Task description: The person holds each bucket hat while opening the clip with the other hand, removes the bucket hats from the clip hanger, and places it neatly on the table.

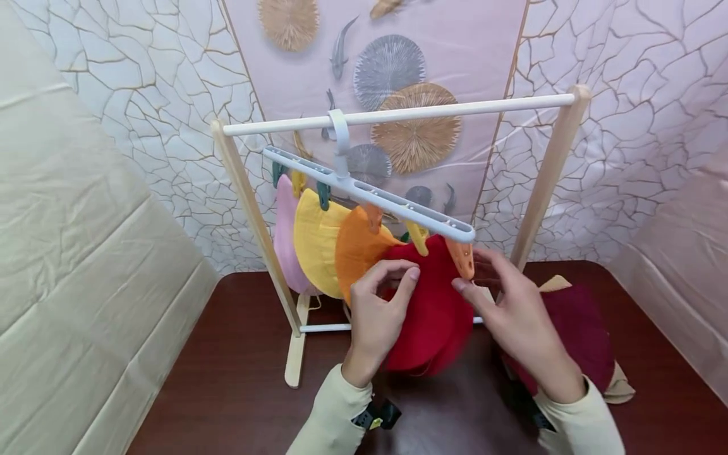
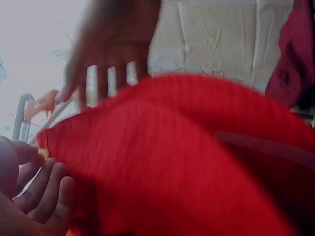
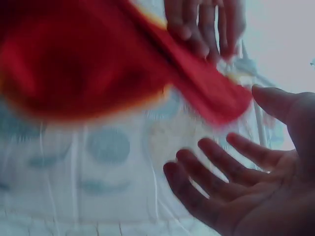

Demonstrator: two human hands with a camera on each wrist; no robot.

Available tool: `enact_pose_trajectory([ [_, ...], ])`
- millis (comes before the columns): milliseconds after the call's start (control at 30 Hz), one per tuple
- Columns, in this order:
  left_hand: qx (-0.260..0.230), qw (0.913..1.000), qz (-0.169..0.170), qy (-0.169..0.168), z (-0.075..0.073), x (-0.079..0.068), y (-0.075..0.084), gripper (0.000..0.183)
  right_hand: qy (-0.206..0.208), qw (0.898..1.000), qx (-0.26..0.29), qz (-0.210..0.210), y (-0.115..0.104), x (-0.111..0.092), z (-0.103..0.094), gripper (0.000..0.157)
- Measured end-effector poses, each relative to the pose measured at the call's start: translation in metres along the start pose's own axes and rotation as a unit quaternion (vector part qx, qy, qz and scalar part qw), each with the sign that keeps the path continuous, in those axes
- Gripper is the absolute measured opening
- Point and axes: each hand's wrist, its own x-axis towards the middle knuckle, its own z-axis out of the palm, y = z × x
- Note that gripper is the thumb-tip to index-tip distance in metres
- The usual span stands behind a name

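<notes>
A rounded red cloth piece (image 1: 429,322) hangs under the front end of a pale blue clip hanger (image 1: 341,180). My left hand (image 1: 378,309) has its thumb and index tips together at the cloth's upper edge, just below a yellow clip (image 1: 417,237). In the left wrist view, that left hand (image 2: 37,191) pinches the cloth's corner, with a bit of yellow between the fingertips. My right hand (image 1: 512,309) is beside the orange end clip (image 1: 461,258), its thumb tip close to it. From the right wrist, the right hand (image 3: 236,172) shows spread fingers, with the cloth's tip near the thumb.
Pink (image 1: 290,253), yellow (image 1: 315,243) and orange (image 1: 361,243) cloth pieces hang farther back on the hanger. The hanger hooks over a white rod (image 1: 415,115) on a wooden stand (image 1: 250,215). A burgundy cloth piece (image 1: 580,335) lies at right on the dark table (image 1: 216,379).
</notes>
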Motion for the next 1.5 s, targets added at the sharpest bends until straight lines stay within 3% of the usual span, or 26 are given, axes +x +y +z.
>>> enact_pose_trajectory([
  [100, 0.029, 0.9995, 0.011, 0.006, -0.002, -0.004, -0.003, 0.021, -0.001, 0.999, 0.018, 0.031, -0.007, -0.001, 0.012, 0.060],
  [200, 0.060, 0.9981, 0.012, 0.010, -0.006, -0.007, -0.005, 0.032, 0.016, 0.998, 0.033, 0.051, -0.008, -0.003, 0.021, 0.056],
  [467, 0.105, 0.9936, -0.033, -0.026, -0.017, -0.015, -0.011, 0.065, 0.054, 0.994, 0.080, 0.059, -0.010, -0.005, 0.031, 0.054],
  [733, 0.122, 0.9883, -0.076, -0.050, -0.022, -0.025, -0.017, 0.072, 0.023, 0.993, 0.068, 0.098, -0.014, -0.008, 0.039, 0.046],
  [933, 0.148, 0.9830, -0.085, -0.068, -0.019, -0.027, -0.011, 0.079, 0.005, 0.993, 0.049, 0.107, -0.016, -0.009, 0.038, 0.040],
  [1200, 0.226, 0.9636, -0.108, -0.094, 0.000, -0.031, 0.008, 0.093, 0.014, 0.994, 0.051, 0.094, -0.019, -0.019, 0.029, 0.038],
  [1367, 0.286, 0.9495, -0.099, -0.084, 0.005, -0.039, 0.017, 0.089, 0.004, 0.996, 0.062, 0.069, -0.023, -0.028, 0.033, 0.035],
  [1500, 0.326, 0.9401, -0.073, -0.067, 0.004, -0.045, 0.017, 0.093, 0.014, 0.998, 0.057, 0.034, -0.023, -0.031, 0.044, 0.027],
])
